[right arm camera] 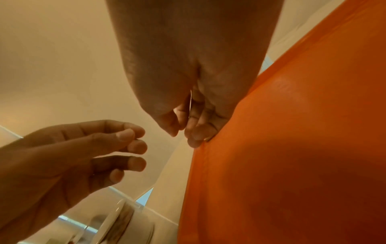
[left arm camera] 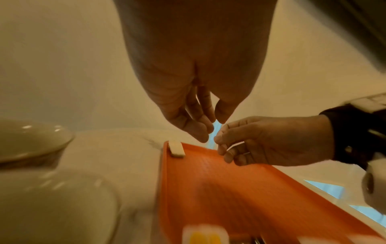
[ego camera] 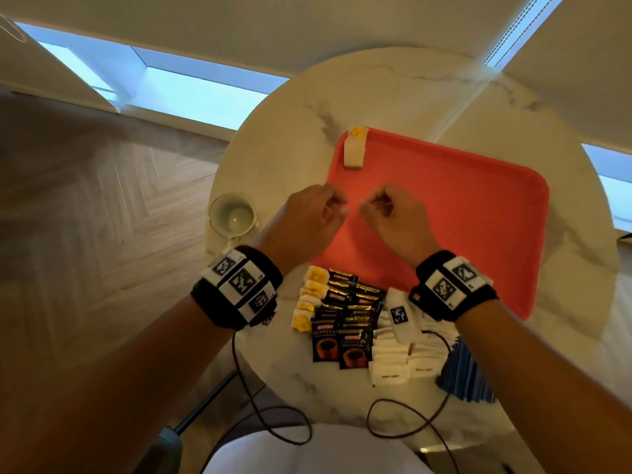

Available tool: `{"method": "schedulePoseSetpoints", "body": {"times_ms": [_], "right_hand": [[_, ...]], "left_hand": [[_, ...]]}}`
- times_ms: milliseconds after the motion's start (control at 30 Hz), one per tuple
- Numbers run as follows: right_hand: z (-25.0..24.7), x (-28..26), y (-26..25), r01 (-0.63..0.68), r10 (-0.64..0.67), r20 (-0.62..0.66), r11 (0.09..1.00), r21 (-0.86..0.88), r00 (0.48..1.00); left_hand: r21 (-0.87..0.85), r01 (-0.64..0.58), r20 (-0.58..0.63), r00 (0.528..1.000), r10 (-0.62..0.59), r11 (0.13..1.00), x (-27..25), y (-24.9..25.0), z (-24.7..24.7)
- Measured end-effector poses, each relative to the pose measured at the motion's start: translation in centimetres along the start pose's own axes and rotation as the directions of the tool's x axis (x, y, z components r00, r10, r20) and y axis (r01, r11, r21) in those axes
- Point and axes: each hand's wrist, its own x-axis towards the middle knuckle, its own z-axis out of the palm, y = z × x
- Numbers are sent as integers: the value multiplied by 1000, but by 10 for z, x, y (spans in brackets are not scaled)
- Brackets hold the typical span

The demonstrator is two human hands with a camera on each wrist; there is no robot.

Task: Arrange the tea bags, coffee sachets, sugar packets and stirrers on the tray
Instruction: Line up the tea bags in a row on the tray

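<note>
our left hand (ego camera: 309, 217) and right hand (ego camera: 393, 215) hover mid-frame over the flat orange plastic tray (ego camera: 478, 200), fingers loosely curled, holding nothing (we judge); one paper tea bag (ego camera: 354, 148) starts a row at the tray's upper-left corner.

tea bag (ego camera: 354, 149): flat, tray's (ego camera: 478, 206) upper-left corner | coffee sachets (ego camera: 342, 323), sugar packets (ego camera: 393, 357), stirrers (ego camera: 468, 374): tabletop, below tray

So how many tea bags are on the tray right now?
1. A single tea bag lies at the tray's far left corner, its top over the rim. The rest remain on the table; the hands may hide others.
</note>
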Motion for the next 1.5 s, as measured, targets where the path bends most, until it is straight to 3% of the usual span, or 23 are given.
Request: {"method": "schedulePoseSetpoints", "body": {"times_ms": [100,200,300,400,467,633,1033,1267,1500], "right_hand": [[5,-55,-2,10,-10,114,1000,6,993],[14,-103,1,-20,14,212,999,28,977],[27,-138,11,-9,1,263,999,31,965],[41,-162,21,-17,15,304,1000,5,953],[48,-170,23,-25,24,308,1000,-1,951],[60,-174,20,-38,38,271,999,-3,962],[72,-165,9,-41,40,232,999,1,972],[74,-163,9,-48,47,232,999,-2,972],[79,-163,9,-31,18,276,999,43,961]], "left_hand": [[-14,-14,77,997,15,1000,-60,1,7],[-1,144,192,971,-141,990,-124,-11,19],[70,312,220,922,-320,947,-172,-36,34],[128,441,213,863,-459,888,-194,-55,45],[129,468,192,853,-485,874,-197,-59,50],[176,432,191,866,-462,884,-195,-60,54],[99,353,167,916,-365,930,-203,-66,45],[73,291,93,950,-297,954,-207,-76,28],[-68,130,54,991,-126,989,-201,-69,31]]}}
